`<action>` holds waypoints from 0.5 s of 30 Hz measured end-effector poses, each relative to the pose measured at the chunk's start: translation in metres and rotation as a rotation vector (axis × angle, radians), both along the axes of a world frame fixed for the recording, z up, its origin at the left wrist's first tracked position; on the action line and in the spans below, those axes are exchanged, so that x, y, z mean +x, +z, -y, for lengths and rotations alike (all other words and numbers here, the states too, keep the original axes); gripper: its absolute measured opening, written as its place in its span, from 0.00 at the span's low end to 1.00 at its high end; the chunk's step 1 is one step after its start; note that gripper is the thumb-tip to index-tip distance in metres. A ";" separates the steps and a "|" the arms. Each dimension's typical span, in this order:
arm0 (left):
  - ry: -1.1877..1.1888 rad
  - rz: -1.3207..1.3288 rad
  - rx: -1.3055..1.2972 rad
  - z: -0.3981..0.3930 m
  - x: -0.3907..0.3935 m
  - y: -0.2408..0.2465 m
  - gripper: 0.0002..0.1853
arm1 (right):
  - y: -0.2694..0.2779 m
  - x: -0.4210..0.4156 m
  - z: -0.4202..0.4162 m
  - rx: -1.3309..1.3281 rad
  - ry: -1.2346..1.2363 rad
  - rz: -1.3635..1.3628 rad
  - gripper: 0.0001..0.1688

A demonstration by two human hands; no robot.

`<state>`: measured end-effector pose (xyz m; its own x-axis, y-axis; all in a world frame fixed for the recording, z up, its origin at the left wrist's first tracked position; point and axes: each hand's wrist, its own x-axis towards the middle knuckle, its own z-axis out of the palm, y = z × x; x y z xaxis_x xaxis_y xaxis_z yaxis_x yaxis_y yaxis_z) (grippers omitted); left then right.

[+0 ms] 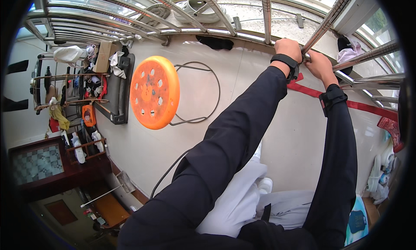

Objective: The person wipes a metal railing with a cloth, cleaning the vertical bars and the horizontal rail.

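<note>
My left hand [288, 50] is curled at the bottom rail of a stainless steel window guard, just left of a slanting steel bar [320, 29]. My right hand [320, 66] is on the other side of that bar's foot, its thumb near the joint. The fingers of both hands are largely hidden, so what they grip cannot be made out. Below them, a red fabric strap [370, 108] runs rightward from beneath my left wrist, passing behind my right forearm. Both wrists wear black bands.
An orange round stool [154, 92] with a metal frame lies tipped on the tiled floor [292, 136]. A black sock [214, 42] lies below the guard. Grey clogs [200, 9] stand on the sill. A cluttered rack [70, 90] and grey machine base [118, 87] are at left, plastic bags [380, 176] at right.
</note>
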<state>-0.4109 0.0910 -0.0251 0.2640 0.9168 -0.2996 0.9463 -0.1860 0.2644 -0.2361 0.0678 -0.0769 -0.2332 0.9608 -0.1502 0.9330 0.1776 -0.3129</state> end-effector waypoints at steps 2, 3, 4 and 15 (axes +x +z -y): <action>0.020 0.247 0.016 0.016 -0.012 -0.012 0.21 | 0.003 -0.007 0.006 0.034 -0.035 -0.022 0.19; 0.073 0.395 -0.079 0.022 -0.018 -0.016 0.23 | 0.006 -0.011 0.010 0.050 -0.051 -0.022 0.20; 0.085 0.559 -0.123 0.025 -0.024 -0.023 0.23 | 0.011 -0.012 0.011 0.060 -0.022 -0.001 0.21; 0.182 1.089 -0.036 0.043 -0.017 -0.044 0.21 | 0.017 -0.007 0.013 0.025 -0.006 -0.083 0.30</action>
